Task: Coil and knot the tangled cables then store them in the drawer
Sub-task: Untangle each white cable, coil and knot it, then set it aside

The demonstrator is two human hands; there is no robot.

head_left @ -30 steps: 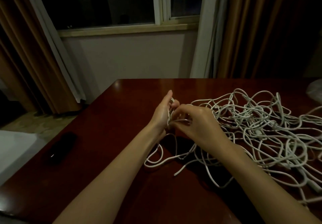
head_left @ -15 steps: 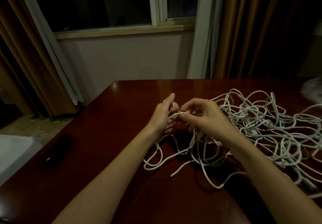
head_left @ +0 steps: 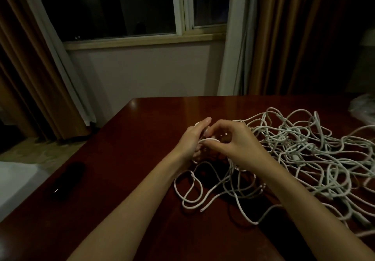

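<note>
While the left hand point(head_left: 191, 140) holds the first few loops of white cable point(head_left: 207, 139) and the right hand point(head_left: 235, 142) fingers pinch the strand mid-counter, it's early coiling, so next looks like feeding more slack from the tangle point(head_left: 304, 155) toward the right edge.

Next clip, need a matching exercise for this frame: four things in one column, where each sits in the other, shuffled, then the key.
Things:
1. cable tangle
2. dark object
3. loose cable end
4. plastic bag

Places:
A. table's left edge
B. table's far right edge
C. right half of the table
D. near side, below the left hand

Pairs: 1-C, 2-A, 3-D, 4-B
</note>
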